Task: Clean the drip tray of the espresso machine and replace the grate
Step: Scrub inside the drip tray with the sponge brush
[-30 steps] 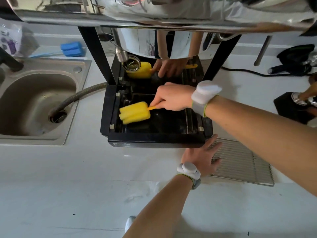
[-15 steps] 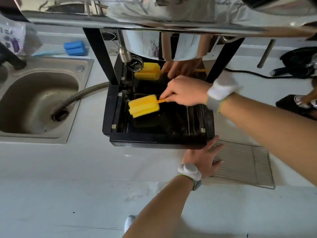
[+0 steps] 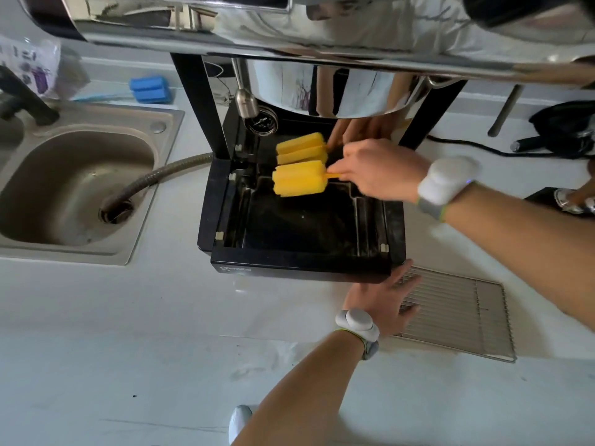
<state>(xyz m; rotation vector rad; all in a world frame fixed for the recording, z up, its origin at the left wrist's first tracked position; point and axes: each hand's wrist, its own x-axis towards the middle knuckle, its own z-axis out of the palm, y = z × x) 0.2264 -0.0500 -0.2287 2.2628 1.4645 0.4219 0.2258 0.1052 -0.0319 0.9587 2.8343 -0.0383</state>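
Note:
The black drip tray point(image 3: 299, 263) sits uncovered under the espresso machine, its dark basin exposed. My right hand point(image 3: 380, 170) grips the orange handle of a yellow sponge brush point(image 3: 297, 178), whose head lies at the tray's far edge. A mirror image of the sponge shows just behind it in the machine's shiny back. My left hand point(image 3: 381, 300) rests flat and open on the counter at the tray's front right corner, its fingers over the near edge of the metal grate point(image 3: 460, 317), which lies on the counter to the right.
A steel sink point(image 3: 74, 185) with a corrugated hose point(image 3: 161, 177) running into its drain is on the left. A blue sponge point(image 3: 149, 90) lies behind it. The machine's chrome body point(image 3: 322, 33) overhangs the tray. Black gear and a cable point(image 3: 560, 130) are at the right.
My right hand has swept the sponge brush from the tray's left middle toward its far edge. My left hand has stayed on the counter by the grate.

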